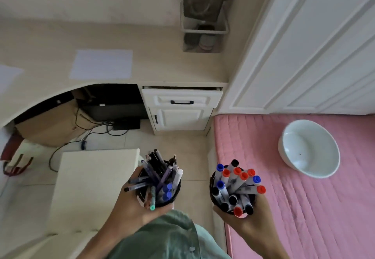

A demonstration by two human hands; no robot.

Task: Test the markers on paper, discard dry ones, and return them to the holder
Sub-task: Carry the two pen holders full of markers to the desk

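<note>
No text, brand or number could be read anywhere in the head view. The white barrels of the markers [236,187], low and right of centre in the frame, carried dark printed patches, but these were too small and blurred to make out. The sheet of paper [101,64] in the upper left showed only faint ruled lines, without legible writing.

Both arms come up from the bottom of the frame, bare forearms angled inward toward the middle. The left hand [129,204] sits lower centre, fingers curled round a dark cup [174,193], thumb side nearest the camera. The right hand [243,224] is just right of it at about the same height, palm cupped under and fingers wrapped round a second holder [212,187].
</note>
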